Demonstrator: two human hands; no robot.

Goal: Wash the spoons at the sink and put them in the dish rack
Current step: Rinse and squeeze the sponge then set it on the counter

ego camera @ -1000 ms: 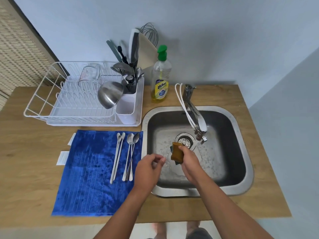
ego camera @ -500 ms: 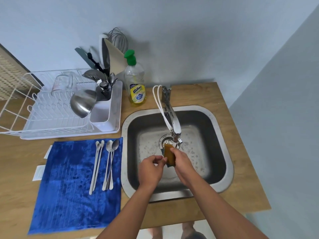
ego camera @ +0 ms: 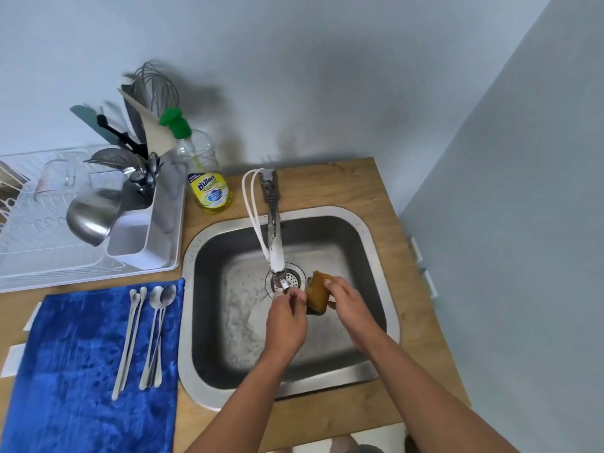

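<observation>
While right hand (ego camera: 348, 300) grips sponge (ego camera: 317, 294) over sink (ego camera: 376, 256), left hand (ego camera: 286, 322) fingers curl at faucet tip (ego camera: 281, 282), contents unclear. Spoons (ego camera: 143, 335) unwashed on blue towel (ego camera: 81, 371). Risk: spray wetting counter.

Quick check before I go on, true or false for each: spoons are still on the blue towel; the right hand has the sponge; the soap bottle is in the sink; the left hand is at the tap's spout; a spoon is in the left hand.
1. Spoons lie on the blue towel. True.
2. The right hand holds the sponge. True.
3. The soap bottle is in the sink. False: it stands on the counter behind the sink.
4. The left hand is at the tap spout. True.
5. The left hand holds a spoon. False: no spoon shows in it.
</observation>
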